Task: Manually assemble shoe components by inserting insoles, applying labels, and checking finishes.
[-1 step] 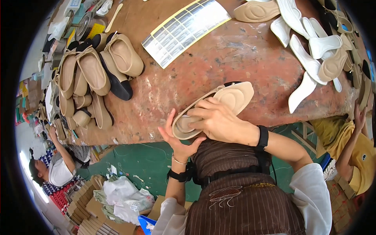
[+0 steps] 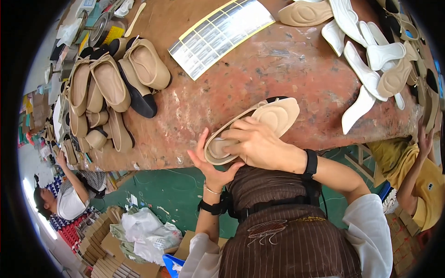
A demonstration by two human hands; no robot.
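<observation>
A beige flat shoe [image 2: 221, 131] lies slanted at the table's near edge. Its rounded near end sits in my left hand [image 2: 213, 167], thumb on one side and fingers on the other. Into the shoe opening reaches my right hand [image 2: 259, 142], its bent fingers closed over a beige cushioned insole [image 2: 282, 114]. One end of that insole sticks up and out past the shoe's far end, where a bit of black shows. The insole's middle is hidden under my right hand.
Several beige flats with black parts [image 2: 110, 85] crowd the table's left. A sheet of silvery stickers [image 2: 220, 39] lies at the back. White insoles [image 2: 364, 69] and beige insoles [image 2: 306, 14] are piled at the right. Two other people sit at the sides, one in white [image 2: 69, 204], one in yellow [image 2: 422, 185].
</observation>
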